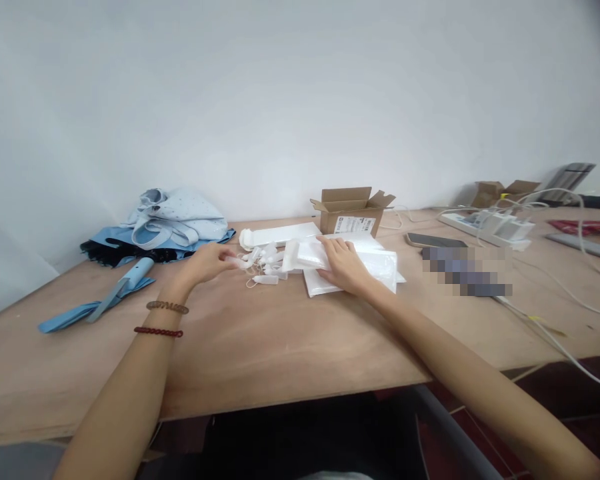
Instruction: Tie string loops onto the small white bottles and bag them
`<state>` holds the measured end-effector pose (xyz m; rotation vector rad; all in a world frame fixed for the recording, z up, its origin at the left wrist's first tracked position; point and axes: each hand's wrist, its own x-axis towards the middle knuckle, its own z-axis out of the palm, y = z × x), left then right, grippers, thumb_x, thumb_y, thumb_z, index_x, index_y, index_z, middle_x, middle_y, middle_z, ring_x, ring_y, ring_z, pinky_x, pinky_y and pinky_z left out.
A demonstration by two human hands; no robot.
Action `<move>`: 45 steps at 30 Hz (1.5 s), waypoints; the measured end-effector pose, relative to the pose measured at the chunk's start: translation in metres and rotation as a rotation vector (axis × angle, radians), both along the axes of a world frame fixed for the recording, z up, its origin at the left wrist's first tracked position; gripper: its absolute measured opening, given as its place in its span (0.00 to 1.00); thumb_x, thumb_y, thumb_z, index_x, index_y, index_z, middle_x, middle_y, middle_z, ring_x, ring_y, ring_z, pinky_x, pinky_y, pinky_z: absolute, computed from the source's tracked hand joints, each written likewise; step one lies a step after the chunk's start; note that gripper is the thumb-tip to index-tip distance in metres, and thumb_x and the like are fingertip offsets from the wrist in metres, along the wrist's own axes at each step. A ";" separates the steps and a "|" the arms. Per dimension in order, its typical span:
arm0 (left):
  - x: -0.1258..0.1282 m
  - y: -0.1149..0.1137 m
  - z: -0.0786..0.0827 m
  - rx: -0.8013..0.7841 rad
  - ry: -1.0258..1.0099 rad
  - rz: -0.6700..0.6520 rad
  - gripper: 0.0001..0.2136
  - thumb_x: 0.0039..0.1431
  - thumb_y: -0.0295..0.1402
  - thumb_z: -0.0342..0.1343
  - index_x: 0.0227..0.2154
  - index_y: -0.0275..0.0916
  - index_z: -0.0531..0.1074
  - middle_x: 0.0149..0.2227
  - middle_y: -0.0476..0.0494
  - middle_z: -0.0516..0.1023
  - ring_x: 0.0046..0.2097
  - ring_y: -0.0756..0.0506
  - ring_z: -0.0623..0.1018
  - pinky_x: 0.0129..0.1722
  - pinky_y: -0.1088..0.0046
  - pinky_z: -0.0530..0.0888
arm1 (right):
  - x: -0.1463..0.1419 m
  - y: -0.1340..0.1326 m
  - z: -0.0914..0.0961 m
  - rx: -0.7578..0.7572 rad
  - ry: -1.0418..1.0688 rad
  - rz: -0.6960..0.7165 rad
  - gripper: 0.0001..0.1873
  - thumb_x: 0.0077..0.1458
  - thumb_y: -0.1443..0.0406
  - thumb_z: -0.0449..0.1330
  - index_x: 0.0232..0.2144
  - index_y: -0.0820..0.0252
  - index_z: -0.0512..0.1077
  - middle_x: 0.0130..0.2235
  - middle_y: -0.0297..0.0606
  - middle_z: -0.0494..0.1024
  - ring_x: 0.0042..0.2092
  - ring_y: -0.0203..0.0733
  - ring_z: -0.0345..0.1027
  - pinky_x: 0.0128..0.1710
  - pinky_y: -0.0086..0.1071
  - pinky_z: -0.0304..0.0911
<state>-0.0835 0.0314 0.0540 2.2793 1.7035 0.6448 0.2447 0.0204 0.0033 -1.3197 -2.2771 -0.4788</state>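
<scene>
My left hand [211, 263] is closed, its fingertips pinching a small white translucent plastic piece [241, 263] at the edge of a loose pile. The pile of small white plastic pieces with thin string loops [267, 260] lies on the table, right of that hand. My right hand [344, 264] grips a clear-and-white plastic packet [309, 254], fingers across its top and thumb at the near side. Under it spread more flat white plastic packets [384, 267]. Behind the pile lies a long white flat packet [279, 235].
An open cardboard box [351, 212] stands behind the packets. On the left are a light blue bag [180, 217] and a blue umbrella [130, 277]. To the right lie a phone [435, 241], a power strip [490, 227] and loose white cables on the wooden table [260, 353].
</scene>
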 end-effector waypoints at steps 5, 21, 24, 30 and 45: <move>0.019 -0.007 0.006 0.050 -0.434 -0.001 0.15 0.48 0.43 0.61 0.32 0.36 0.79 0.27 0.44 0.79 0.28 0.48 0.74 0.29 0.73 0.70 | -0.003 -0.004 0.002 0.004 0.035 0.023 0.34 0.51 0.66 0.58 0.59 0.67 0.53 0.51 0.55 0.70 0.51 0.59 0.61 0.49 0.47 0.55; 0.111 -0.023 -0.053 0.294 -0.590 -0.151 0.07 0.50 0.29 0.55 0.29 0.37 0.78 0.28 0.47 0.79 0.31 0.48 0.75 0.33 0.73 0.69 | -0.012 -0.016 0.005 -0.045 0.092 0.215 0.32 0.50 0.67 0.58 0.58 0.65 0.56 0.47 0.52 0.72 0.48 0.55 0.62 0.47 0.45 0.59; 0.110 -0.018 -0.054 0.282 -0.468 -0.199 0.09 0.51 0.28 0.53 0.24 0.37 0.78 0.26 0.47 0.78 0.31 0.47 0.74 0.34 0.72 0.68 | -0.013 -0.017 0.004 -0.036 0.097 0.213 0.32 0.50 0.67 0.58 0.58 0.64 0.56 0.47 0.51 0.72 0.49 0.55 0.62 0.47 0.45 0.58; 0.073 -0.008 -0.028 0.147 -0.517 -0.107 0.12 0.50 0.39 0.57 0.30 0.36 0.79 0.34 0.41 0.81 0.37 0.44 0.76 0.35 0.71 0.70 | -0.007 -0.013 0.005 -0.019 0.111 0.168 0.31 0.52 0.66 0.57 0.58 0.62 0.56 0.49 0.51 0.71 0.51 0.56 0.62 0.49 0.46 0.57; 0.028 -0.009 -0.008 -0.417 -0.404 -0.159 0.12 0.41 0.44 0.65 0.21 0.38 0.78 0.22 0.46 0.73 0.25 0.50 0.68 0.24 0.74 0.65 | 0.003 -0.006 0.006 -0.055 0.072 0.071 0.30 0.53 0.65 0.58 0.57 0.65 0.58 0.51 0.52 0.71 0.52 0.56 0.61 0.50 0.45 0.56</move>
